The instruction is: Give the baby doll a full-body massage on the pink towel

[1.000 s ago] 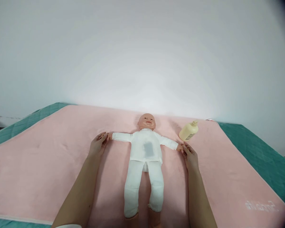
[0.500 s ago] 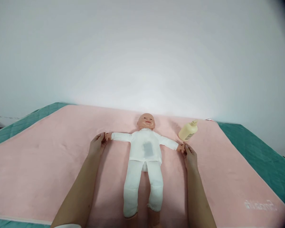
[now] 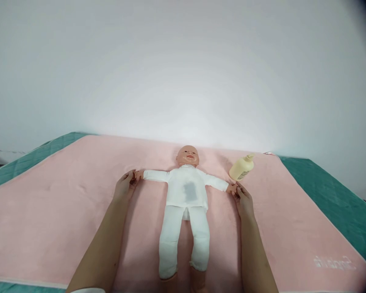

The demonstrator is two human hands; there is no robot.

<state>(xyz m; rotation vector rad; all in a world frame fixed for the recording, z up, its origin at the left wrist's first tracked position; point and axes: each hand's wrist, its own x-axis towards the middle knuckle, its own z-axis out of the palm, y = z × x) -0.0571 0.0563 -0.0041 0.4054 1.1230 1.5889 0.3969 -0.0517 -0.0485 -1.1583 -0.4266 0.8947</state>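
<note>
A baby doll (image 3: 177, 183) with a white cloth body and plastic head, hands and feet lies face up, its arms stretched out to both sides. A grey patch marks its belly. At the left, the fingers of my left hand (image 3: 125, 185) are closed on one of the doll's hands. My right hand (image 3: 243, 198) pinches the doll's other hand at the right. Just beyond my right hand stands a pale yellow pump bottle (image 3: 242, 167), which appears tilted in this view. The doll's feet run off the bottom edge.
Under the doll a pink mat (image 3: 64, 211) is spread over a green quilted cover (image 3: 332, 195), which shows at the sides and the front left corner. White lettering is at the mat's lower right. A pale wall (image 3: 183, 73) rises behind the far edge.
</note>
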